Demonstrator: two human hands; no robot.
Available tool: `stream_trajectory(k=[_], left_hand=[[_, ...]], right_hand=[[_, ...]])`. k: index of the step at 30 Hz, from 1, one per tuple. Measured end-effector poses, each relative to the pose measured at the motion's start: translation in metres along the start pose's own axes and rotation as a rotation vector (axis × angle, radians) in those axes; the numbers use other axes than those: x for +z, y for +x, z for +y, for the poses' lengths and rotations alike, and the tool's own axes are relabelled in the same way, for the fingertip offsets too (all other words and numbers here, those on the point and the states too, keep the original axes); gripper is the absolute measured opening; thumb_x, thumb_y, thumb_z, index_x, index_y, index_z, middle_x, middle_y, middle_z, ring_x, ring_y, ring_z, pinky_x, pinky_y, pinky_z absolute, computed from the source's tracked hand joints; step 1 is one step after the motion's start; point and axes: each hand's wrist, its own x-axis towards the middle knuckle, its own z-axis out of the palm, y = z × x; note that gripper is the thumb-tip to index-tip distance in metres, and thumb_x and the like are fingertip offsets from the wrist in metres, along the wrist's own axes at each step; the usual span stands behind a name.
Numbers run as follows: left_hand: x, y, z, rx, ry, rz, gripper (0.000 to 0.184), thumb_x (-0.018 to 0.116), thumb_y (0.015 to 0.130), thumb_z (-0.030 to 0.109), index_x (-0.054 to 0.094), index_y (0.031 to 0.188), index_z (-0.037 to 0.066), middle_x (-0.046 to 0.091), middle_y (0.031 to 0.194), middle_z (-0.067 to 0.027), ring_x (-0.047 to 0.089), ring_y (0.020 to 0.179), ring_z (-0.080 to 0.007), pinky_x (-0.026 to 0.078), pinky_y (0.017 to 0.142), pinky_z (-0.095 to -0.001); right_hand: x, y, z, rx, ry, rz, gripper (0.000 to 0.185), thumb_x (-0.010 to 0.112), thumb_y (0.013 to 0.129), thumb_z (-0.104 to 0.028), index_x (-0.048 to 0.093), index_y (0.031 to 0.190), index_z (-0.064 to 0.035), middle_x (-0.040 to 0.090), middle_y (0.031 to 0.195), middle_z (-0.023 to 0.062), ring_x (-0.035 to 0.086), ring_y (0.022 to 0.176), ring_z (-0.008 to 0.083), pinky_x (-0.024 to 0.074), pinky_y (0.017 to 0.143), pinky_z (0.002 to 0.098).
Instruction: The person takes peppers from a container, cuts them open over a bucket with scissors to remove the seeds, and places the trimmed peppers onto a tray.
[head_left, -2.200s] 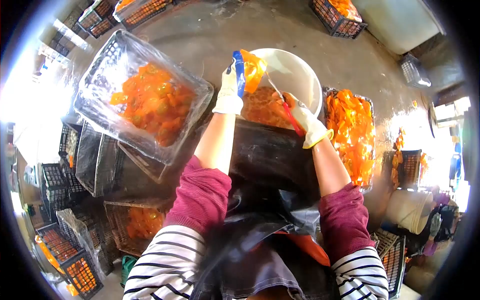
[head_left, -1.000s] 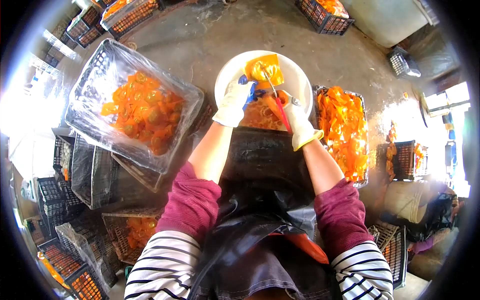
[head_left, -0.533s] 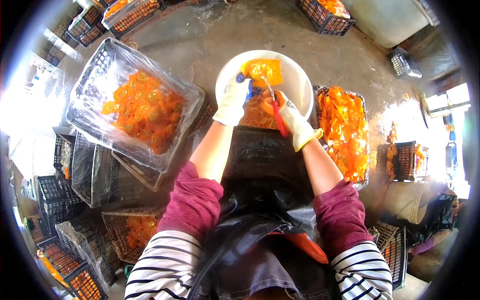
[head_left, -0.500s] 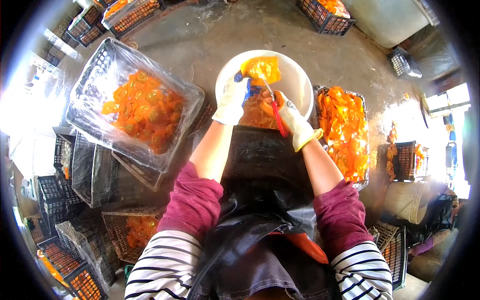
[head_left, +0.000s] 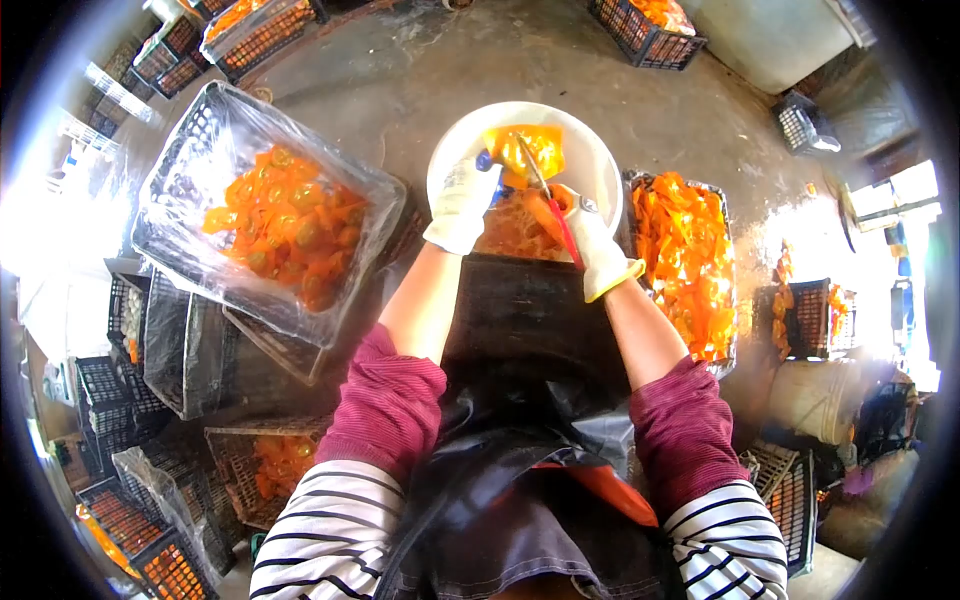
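My left hand (head_left: 464, 200), in a white glove with blue fingertips, is closed on the near left edge of a flat orange-yellow piece (head_left: 541, 150). It has a pale, wet-looking middle, like an opened pepper. In my right hand (head_left: 592, 240), also gloved, is a red-handled knife (head_left: 566, 232). Its narrow blade points up and lies over the piece. Both hands are above a round white tub (head_left: 607, 172), which has orange-tinted contents low inside. Exact finger contacts are partly hidden.
Left stands a plastic-lined crate (head_left: 172, 205) of orange pieces with greenish round parts. A crate (head_left: 731, 290) heaped with orange pieces sits right of the tub. Stacked black crates (head_left: 105, 395) line the left side; another crate (head_left: 650, 42) is at the back.
The knife blade has moved up and left across the orange piece. The piece has shifted slightly right and down, still in my left hand.
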Motion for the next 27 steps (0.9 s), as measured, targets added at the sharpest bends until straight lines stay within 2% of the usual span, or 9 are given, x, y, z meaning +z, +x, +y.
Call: stream_trajectory(k=[2, 5, 11, 14, 15, 17, 20, 23, 27], left_hand=[[0.002, 0.003, -0.006, 0.068, 0.018, 0.083, 0.029, 0.055, 0.088, 0.020, 0.062, 0.110, 0.002, 0.065, 0.099, -0.0193, 0.063, 0.090, -0.0347, 0.048, 0.082, -0.0410], [0.005, 0.015, -0.012, -0.035, 0.216, -0.072, 0.027, 0.053, 0.088, 0.024, 0.063, 0.107, 0.007, 0.066, 0.098, -0.0144, 0.064, 0.089, -0.0314, 0.050, 0.079, -0.0391], [-0.009, 0.016, -0.007, 0.310, 0.354, 0.206, 0.023, 0.055, 0.088, 0.020, 0.066, 0.105, 0.011, 0.067, 0.102, -0.0131, 0.063, 0.095, -0.0302, 0.050, 0.082, -0.0389], [0.005, 0.022, -0.014, 0.059, -0.894, 0.072, 0.026, 0.058, 0.089, 0.022, 0.065, 0.110, 0.009, 0.066, 0.102, -0.0076, 0.062, 0.096, -0.0231, 0.050, 0.083, -0.0339], [0.006, 0.024, -0.011, -0.213, -1.110, -0.040, 0.031, 0.060, 0.090, 0.026, 0.063, 0.114, 0.007, 0.063, 0.102, -0.0036, 0.059, 0.095, -0.0176, 0.050, 0.082, -0.0305], [0.003, 0.012, 0.010, -0.412, -1.333, -0.196, 0.039, 0.065, 0.089, 0.024, 0.057, 0.123, 0.007, 0.063, 0.108, -0.0049, 0.059, 0.090, -0.0116, 0.051, 0.078, -0.0267], [0.008, 0.015, 0.005, -0.392, -1.060, -0.344, 0.046, 0.067, 0.087, 0.025, 0.054, 0.127, 0.006, 0.061, 0.110, -0.0066, 0.059, 0.092, -0.0124, 0.051, 0.080, -0.0246], [0.008, 0.013, 0.008, -0.322, -0.892, -0.244, 0.034, 0.063, 0.090, 0.028, 0.060, 0.116, 0.007, 0.063, 0.096, -0.0020, 0.060, 0.082, -0.0092, 0.051, 0.067, -0.0232], [0.002, 0.012, 0.019, -0.321, -1.129, -0.292, 0.038, 0.065, 0.089, 0.025, 0.057, 0.120, 0.005, 0.061, 0.106, -0.0053, 0.058, 0.093, -0.0134, 0.052, 0.075, -0.0263]], right_hand=[[0.017, -0.026, -0.019, -0.124, -0.521, -0.001, 0.029, 0.050, 0.095, -0.024, 0.058, 0.118, -0.0070, 0.064, 0.097, 0.0089, 0.058, 0.085, 0.0164, 0.0452, 0.078, 0.0269], [0.013, -0.017, -0.009, -0.394, -0.964, -0.001, 0.029, 0.045, 0.098, -0.018, 0.057, 0.117, -0.0010, 0.063, 0.103, 0.0089, 0.061, 0.087, 0.0162, 0.0501, 0.073, 0.0247], [0.002, -0.015, -0.007, -0.039, -0.355, -0.113, 0.030, 0.046, 0.096, -0.019, 0.058, 0.116, -0.0011, 0.065, 0.095, 0.0106, 0.064, 0.076, 0.0173, 0.0503, 0.056, 0.0273], [0.006, -0.015, -0.012, -0.044, -0.556, -0.078, 0.032, 0.042, 0.097, -0.020, 0.057, 0.118, -0.0002, 0.065, 0.096, 0.0123, 0.065, 0.073, 0.0207, 0.0500, 0.051, 0.0284], [0.007, -0.016, -0.014, -0.014, -0.479, -0.059, 0.033, 0.040, 0.098, -0.020, 0.057, 0.118, 0.0000, 0.065, 0.096, 0.0127, 0.065, 0.073, 0.0217, 0.0504, 0.051, 0.0284], [0.009, -0.018, -0.016, 0.049, -0.327, -0.021, 0.034, 0.037, 0.098, -0.019, 0.056, 0.119, 0.0003, 0.066, 0.097, 0.0136, 0.066, 0.073, 0.0238, 0.0512, 0.052, 0.0285], [0.009, -0.015, -0.013, 0.065, -0.217, -0.057, 0.036, 0.036, 0.098, -0.021, 0.054, 0.122, 0.0001, 0.065, 0.098, 0.0151, 0.066, 0.073, 0.0261, 0.0524, 0.053, 0.0300], [0.004, -0.014, -0.013, 0.045, -0.214, -0.080, 0.038, 0.034, 0.099, -0.022, 0.051, 0.124, 0.0001, 0.065, 0.101, 0.0164, 0.066, 0.076, 0.0271, 0.0534, 0.054, 0.0311], [0.004, -0.011, -0.015, 0.018, -0.256, -0.075, 0.041, 0.030, 0.100, -0.024, 0.049, 0.126, 0.0003, 0.064, 0.104, 0.0171, 0.067, 0.078, 0.0289, 0.0541, 0.055, 0.0316]])
